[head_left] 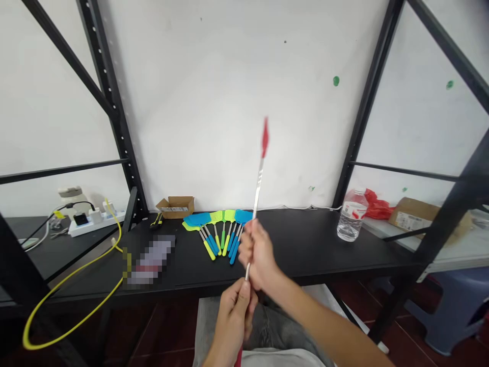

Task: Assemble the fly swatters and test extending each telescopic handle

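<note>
A red fly swatter [266, 135] with a silver metal shaft stands upright in front of me, its flat head seen edge-on and a little blurred. My right hand [259, 250] wraps round the middle of the shaft. Just below it, my left hand [237, 306] grips the lower end, with part of the red handle showing under that hand. Beyond my hands, several blue and yellow-green fly swatters [223, 237] lie fanned out on the black tabletop [298, 244], handles towards me.
To the left are an open cardboard box [176, 206], a yellow-black small tool [156, 220], a pixelated object [153, 260], a white power strip [97, 221] and a looping yellow cable [72, 270]. A water bottle [352, 216] stands right, beside a black frame post [364, 102].
</note>
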{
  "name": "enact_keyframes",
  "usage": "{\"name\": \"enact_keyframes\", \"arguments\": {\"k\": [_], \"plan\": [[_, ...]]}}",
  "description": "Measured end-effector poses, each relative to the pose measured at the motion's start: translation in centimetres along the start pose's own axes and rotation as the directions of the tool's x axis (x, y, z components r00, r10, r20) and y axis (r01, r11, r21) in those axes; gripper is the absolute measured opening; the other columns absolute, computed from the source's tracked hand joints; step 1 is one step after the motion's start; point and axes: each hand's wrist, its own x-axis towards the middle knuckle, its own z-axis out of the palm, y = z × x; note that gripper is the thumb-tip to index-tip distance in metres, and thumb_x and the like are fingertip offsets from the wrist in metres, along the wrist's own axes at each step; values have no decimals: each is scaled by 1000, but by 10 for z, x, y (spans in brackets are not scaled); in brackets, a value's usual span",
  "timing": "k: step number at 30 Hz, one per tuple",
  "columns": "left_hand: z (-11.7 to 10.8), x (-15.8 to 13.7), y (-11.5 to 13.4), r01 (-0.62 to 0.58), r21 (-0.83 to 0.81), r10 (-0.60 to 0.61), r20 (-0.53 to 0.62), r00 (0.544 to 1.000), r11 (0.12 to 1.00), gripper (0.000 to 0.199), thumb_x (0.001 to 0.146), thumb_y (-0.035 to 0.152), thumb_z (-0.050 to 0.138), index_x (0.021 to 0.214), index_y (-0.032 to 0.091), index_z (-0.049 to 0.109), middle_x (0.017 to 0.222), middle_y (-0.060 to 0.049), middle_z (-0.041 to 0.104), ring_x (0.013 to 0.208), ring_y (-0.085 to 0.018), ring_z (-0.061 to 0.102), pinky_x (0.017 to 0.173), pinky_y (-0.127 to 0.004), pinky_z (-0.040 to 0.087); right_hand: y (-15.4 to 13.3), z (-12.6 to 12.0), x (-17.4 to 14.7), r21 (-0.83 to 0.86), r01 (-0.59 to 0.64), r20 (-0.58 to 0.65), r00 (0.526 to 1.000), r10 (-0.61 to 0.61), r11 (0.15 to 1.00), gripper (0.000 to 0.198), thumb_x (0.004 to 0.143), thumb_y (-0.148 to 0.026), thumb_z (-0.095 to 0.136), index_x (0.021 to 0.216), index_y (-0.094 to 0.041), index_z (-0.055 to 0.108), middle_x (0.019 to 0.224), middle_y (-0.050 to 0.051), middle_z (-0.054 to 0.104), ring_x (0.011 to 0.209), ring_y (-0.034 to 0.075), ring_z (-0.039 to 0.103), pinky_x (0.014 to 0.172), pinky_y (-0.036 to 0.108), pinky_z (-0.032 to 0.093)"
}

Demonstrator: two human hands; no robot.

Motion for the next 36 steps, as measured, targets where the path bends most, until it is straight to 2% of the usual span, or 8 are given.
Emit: {"name": "enact_keyframes", "arguments": {"k": [3,7,11,16,22,26,29,36], "plan": [[-8,3,4,-48,30,49,-32,998,998,52,82,65,50,61,19,40,46,10,29,33,-1,18,30,-14,16,18,3,-12,-79,-60,92,993,68,995,42,86,-59,52,72,-22,39,49,-12,19,39,5,10,34,17,13],[-14,5,11,-52,17,52,13,999,998,43,85,60,51,80,17,53,56,7,43,34,0,21,30,-14,20,15,-6,-14,-365,108,187,982,-41,925,41,89,-55,49,71,-19,46,52,-5,44,46,7,39,44,18,34],[-14,8,10,-11,-42,7,-92,996,999,49,80,64,55,67,17,47,51,8,38,34,-1,22,30,-13,18,25,-22,-27,-524,24,197,976,93,851,49,88,-62,44,70,-17,49,66,0,58,42,7,43,35,17,31],[-13,9,15,24,-127,-35,-81,996,992,49,78,64,59,68,17,48,51,8,38,35,1,16,32,-13,12,30,-27,-31,-436,-125,223,944,242,891,43,87,-57,50,84,-15,60,85,6,66,48,8,53,35,16,34],[-9,-1,19,101,-202,-76,128,989,974,44,83,61,55,83,17,56,51,8,41,36,1,7,31,-13,7,-54,-16,22,-99,-58,158,985,73,993,40,84,-50,60,110,-19,59,108,11,68,87,19,66,70,29,53],[-9,-3,12,207,-225,-133,304,943,952,44,85,60,53,80,16,56,48,7,44,33,0,10,30,-14,8,-106,-6,57,20,-24,169,985,20,1000,41,84,-55,56,106,-21,60,115,9,66,97,23,65,70,32,56],[-10,-1,7,254,-209,-151,413,898,944,44,87,59,50,80,16,56,48,5,48,30,-1,15,29,-15,12,-122,0,76,44,61,176,982,-67,997,26,86,-44,59,99,-21,61,104,5,69,87,20,67,61,28,56],[-11,2,-1,190,-175,-135,287,949,966,46,85,63,49,78,18,53,45,9,36,35,-1,7,31,-14,8,-112,-4,93,-136,220,48,975,-215,966,17,82,-31,67,92,-18,63,86,5,71,67,17,69,46,21,52]]}}
